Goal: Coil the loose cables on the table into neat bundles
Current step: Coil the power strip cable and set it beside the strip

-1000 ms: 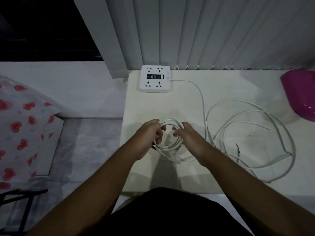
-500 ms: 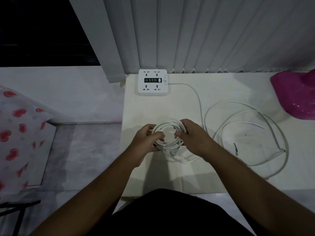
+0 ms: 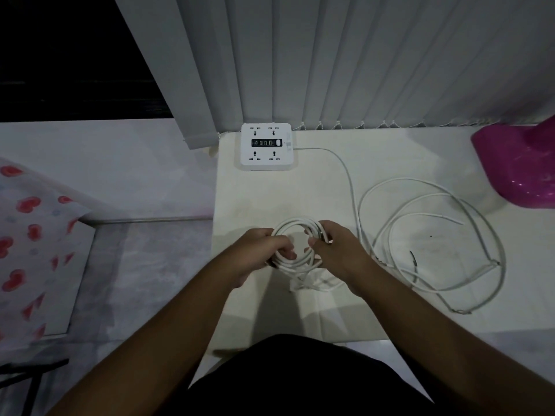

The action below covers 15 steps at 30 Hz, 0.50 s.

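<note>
So we've got the white coil [image 3: 295, 232] pinched from both sides, held just over the front middle of the worktop [image 3: 270, 199]. Our left hand [image 3: 264, 250] has its fingers clenched around the left side of the loops, and the right hand [image 3: 336, 247] is closed on the right side, thumb tucked inside the ring. Looks to us like we're mid-wind on this first bundle, with a few slack turns hanging below the coil. The rest, a big loose cable [image 3: 432, 235], lies sprawled to the right, and one run heads back to the power strip [image 3: 266, 147] by the blinds. Next move probably means feeding more slack in with the right hand while the left keeps the loops from springing apart.
</note>
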Motion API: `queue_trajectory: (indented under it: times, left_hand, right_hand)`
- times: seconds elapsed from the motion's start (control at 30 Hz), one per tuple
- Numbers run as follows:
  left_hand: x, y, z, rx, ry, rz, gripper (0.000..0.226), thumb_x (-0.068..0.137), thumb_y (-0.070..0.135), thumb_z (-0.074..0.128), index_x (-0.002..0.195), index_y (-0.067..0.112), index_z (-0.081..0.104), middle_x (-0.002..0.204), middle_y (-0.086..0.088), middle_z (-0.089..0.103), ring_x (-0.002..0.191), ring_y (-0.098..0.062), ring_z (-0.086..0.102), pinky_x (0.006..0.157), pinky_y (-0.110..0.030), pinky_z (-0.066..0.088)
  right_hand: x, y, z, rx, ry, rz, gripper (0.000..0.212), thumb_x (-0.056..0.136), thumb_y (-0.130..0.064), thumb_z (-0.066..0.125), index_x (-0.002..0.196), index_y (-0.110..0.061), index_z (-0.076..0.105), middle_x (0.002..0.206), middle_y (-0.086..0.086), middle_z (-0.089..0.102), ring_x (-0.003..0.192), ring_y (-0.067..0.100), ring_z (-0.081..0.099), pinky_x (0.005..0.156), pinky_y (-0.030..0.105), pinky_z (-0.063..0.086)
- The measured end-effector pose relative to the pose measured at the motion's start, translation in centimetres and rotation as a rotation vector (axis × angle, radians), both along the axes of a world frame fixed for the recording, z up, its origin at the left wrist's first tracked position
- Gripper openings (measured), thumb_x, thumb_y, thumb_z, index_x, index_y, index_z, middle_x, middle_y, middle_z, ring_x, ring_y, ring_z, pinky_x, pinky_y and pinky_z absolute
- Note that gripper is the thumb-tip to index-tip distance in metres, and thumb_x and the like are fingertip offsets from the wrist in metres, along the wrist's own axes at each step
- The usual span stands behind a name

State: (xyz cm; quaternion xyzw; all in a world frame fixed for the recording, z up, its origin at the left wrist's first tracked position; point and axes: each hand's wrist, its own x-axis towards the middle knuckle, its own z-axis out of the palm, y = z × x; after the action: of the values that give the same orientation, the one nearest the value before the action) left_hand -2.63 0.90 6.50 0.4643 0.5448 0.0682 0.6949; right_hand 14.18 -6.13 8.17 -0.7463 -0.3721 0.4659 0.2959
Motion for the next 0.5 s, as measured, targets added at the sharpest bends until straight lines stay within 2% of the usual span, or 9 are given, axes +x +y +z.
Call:
queue_trajectory:
  times: [0.1, 0.17, 0.3, 0.37, 0.43, 0.5]
  left_hand:
    - [-0.2, 1.0, 0.7, 0.012, -0.033, -0.112, 0.024, 0.076, 0.030, 0.070, 0.091, 0.012, 0.076, 0.088, -0.011, 0.079, 0.072, -0.015, 0.071, 0.067, -0.028, 0.049]
    - [-0.1, 1.5, 1.1, 0.009, -0.108, -0.106, 0.017, 0.080, 0.024, 0.070, 0.088, 0.010, 0.075, 0.087, -0.014, 0.078, 0.069, -0.016, 0.069, 0.060, -0.026, 0.049]
    - [0.0, 2.5, 1.9, -0.121, -0.113, -0.180, 0.017, 0.078, 0.002, 0.059, 0.091, 0.002, 0.070, 0.072, -0.015, 0.070, 0.063, -0.023, 0.068, 0.054, -0.026, 0.051]
    - [0.5, 2.2, 2.0, -0.129, -0.113, -0.167, 0.009, 0.076, 0.001, 0.053, 0.080, 0.004, 0.059, 0.060, -0.013, 0.057, 0.052, -0.024, 0.057, 0.058, -0.030, 0.047]
    - [1.1, 1.6, 1.6, -0.072, -0.113, -0.053, 0.011, 0.077, 0.000, 0.046, 0.071, 0.009, 0.048, 0.053, -0.007, 0.040, 0.044, -0.020, 0.040, 0.067, -0.037, 0.041]
    - [1.3, 0.9, 0.7, -0.030, -0.110, 0.105, 0.017, 0.081, -0.001, 0.041, 0.069, 0.010, 0.045, 0.054, -0.004, 0.031, 0.043, -0.019, 0.031, 0.067, -0.036, 0.043]
  right_hand:
    - [0.1, -0.3, 0.1, -0.010, 0.024, 0.033, 0.021, 0.097, -0.011, 0.057, 0.115, -0.016, 0.068, 0.107, 0.003, 0.072, 0.099, 0.023, 0.069, 0.090, 0.051, 0.057]
    - [0.1, -0.3, 0.3, -0.005, 0.033, 0.041, 0.022, 0.098, -0.010, 0.057, 0.116, -0.015, 0.068, 0.108, 0.004, 0.072, 0.100, 0.024, 0.069, 0.090, 0.051, 0.057]
    - [0.0, -0.2, 0.6, -0.001, -0.022, 0.107, 0.023, 0.097, -0.009, 0.057, 0.117, -0.014, 0.068, 0.105, 0.004, 0.071, 0.096, 0.021, 0.069, 0.091, 0.048, 0.057]
    - [-0.1, -0.3, 0.5, 0.003, -0.032, 0.118, 0.024, 0.098, -0.011, 0.057, 0.119, -0.016, 0.067, 0.107, 0.002, 0.071, 0.098, 0.020, 0.068, 0.092, 0.045, 0.056]
    - [-0.1, -0.4, 0.1, 0.042, 0.002, 0.058, 0.024, 0.100, -0.022, 0.056, 0.122, -0.020, 0.066, 0.111, -0.005, 0.069, 0.101, 0.012, 0.066, 0.089, 0.032, 0.054]
    - [-0.2, -0.9, -0.4, 0.053, 0.087, -0.122, 0.021, 0.101, -0.037, 0.053, 0.117, -0.028, 0.063, 0.106, -0.015, 0.064, 0.090, -0.008, 0.062, 0.074, 0.011, 0.047]
